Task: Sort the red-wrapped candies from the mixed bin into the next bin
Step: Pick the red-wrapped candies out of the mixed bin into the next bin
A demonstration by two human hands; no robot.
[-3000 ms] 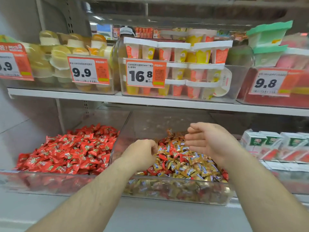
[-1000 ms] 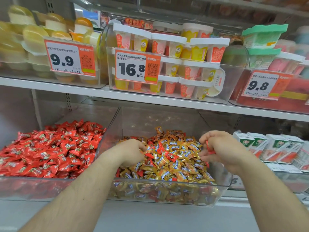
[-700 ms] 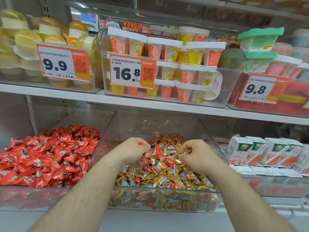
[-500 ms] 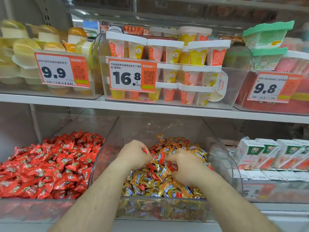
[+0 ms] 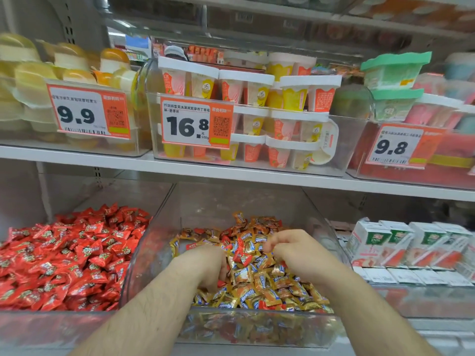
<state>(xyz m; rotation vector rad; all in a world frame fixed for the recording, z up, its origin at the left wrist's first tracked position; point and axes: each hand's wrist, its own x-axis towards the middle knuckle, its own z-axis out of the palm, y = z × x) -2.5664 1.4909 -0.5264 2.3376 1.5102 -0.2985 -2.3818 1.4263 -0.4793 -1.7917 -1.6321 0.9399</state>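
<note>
The clear mixed bin (image 5: 231,201) holds a heap of gold-wrapped candies (image 5: 259,286) with red-wrapped ones among them; one red candy (image 5: 241,255) lies on top between my hands. My left hand (image 5: 205,265) is curled into a fist, knuckles up, its fingertips sunk into the pile with a bit of red wrapper showing under them. My right hand (image 5: 290,250) hovers over the right side of the heap, fingers curled, tips blurred. To the left, the neighbouring bin (image 5: 64,327) is filled with red candies (image 5: 72,258).
A white shelf (image 5: 231,173) runs close above the bins, carrying clear tubs of pudding cups (image 5: 257,119) and jelly cups (image 5: 33,83) with price tags. Small drink cartons (image 5: 411,242) stand to the right of the mixed bin.
My hands met over the middle of the heap half a second ago and have drawn apart. The left has dropped lower into the candies; the right has pulled back to the right.
</note>
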